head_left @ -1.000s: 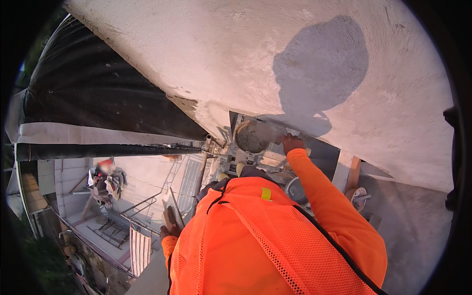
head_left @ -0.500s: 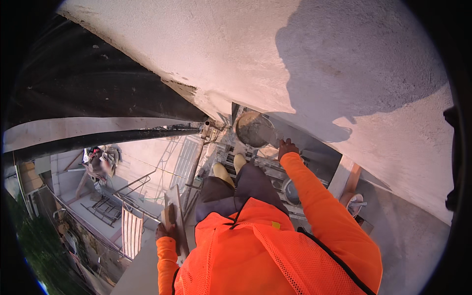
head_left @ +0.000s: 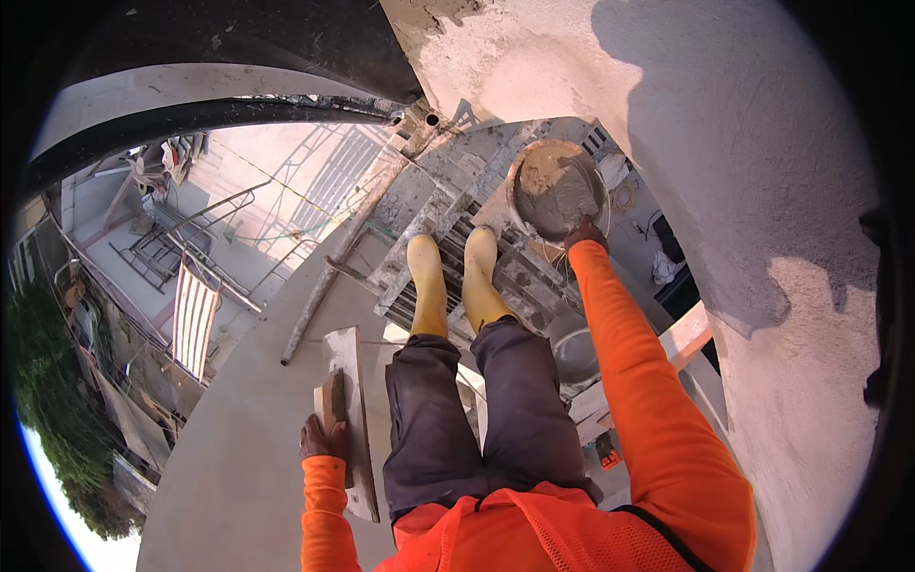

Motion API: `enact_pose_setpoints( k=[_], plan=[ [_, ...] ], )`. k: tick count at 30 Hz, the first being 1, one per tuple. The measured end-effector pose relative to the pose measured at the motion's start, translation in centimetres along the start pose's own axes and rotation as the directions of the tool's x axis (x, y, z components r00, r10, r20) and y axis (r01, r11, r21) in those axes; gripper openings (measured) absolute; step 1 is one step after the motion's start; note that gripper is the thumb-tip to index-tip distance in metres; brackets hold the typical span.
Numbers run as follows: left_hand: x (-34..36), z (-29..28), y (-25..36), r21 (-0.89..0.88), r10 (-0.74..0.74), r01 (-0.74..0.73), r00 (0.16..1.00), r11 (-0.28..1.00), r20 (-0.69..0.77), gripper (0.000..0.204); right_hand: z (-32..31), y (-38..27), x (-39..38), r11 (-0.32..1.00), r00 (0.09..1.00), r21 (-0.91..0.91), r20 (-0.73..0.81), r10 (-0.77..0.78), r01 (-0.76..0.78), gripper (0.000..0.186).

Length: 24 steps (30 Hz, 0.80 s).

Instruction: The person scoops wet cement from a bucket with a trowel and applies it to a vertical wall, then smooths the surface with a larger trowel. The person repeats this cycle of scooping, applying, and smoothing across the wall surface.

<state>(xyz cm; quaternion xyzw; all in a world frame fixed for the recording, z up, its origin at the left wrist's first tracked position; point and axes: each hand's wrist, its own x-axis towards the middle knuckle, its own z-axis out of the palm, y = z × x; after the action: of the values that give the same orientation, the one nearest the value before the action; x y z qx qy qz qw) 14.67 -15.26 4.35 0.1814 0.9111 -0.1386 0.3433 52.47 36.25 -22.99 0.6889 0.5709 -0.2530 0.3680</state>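
Note:
My left hand (head_left: 322, 437) is closed round the wooden grip of a plastering float (head_left: 355, 419), a long pale board held on edge beside my left thigh. My right hand (head_left: 584, 232) reaches down to the near right rim of a round bucket (head_left: 513, 195) holding wet grey mortar (head_left: 562, 202). Its fingers are closed on a trowel, whose mortar-coated blade is hard to tell from the mix. The bucket stands on the scaffold planks, ahead and to the right of my yellow boots (head_left: 481, 262).
A second, grey bucket (head_left: 575, 351) stands by my right leg. The slatted scaffold platform (head_left: 448, 238) has a pole (head_left: 338, 253) along its left side, with a drop beyond. A plastered wall (head_left: 762, 143) rises on the right; black sheeting (head_left: 238, 38) hangs at upper left.
My view has tilted down, so boots and platform show more fully. My right hand has come in against the bucket's rim, lower over the mortar. The float stays in my left hand.

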Motion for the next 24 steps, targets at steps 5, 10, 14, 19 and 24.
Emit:
enact_pose_setpoints(
  k=[5,10,14,19,24],
  plan=[
    [-6.2,2.4,-4.2,0.072,-0.261,0.253,0.953,0.965,0.154,0.07,4.1,-0.6,4.6,0.986,0.995,0.153,-0.063,0.076,-0.065,0.044],
    [-7.2,4.3,-6.1,0.173,-0.354,0.321,0.909,0.931,0.221,0.07,5.9,-0.5,7.2,0.988,0.998,0.144,0.028,-0.057,0.052,0.05],
    [-5.6,5.0,-5.9,0.147,-0.33,0.307,0.929,0.94,0.17,0.073,5.1,3.1,4.2,0.996,0.997,0.054,-0.01,0.072,-0.072,0.047],
    [-1.7,4.7,-5.0,0.087,-0.219,0.207,0.96,0.975,0.175,0.077,5.2,3.6,3.6,0.989,0.987,0.098,-0.106,0.118,-0.107,0.043],
    [1.7,3.7,-4.6,0.069,-0.172,0.165,0.979,0.984,0.11,0.077,9.6,1.4,6.0,0.991,0.978,0.133,-0.207,0.024,0.003,0.047]
  ],
)
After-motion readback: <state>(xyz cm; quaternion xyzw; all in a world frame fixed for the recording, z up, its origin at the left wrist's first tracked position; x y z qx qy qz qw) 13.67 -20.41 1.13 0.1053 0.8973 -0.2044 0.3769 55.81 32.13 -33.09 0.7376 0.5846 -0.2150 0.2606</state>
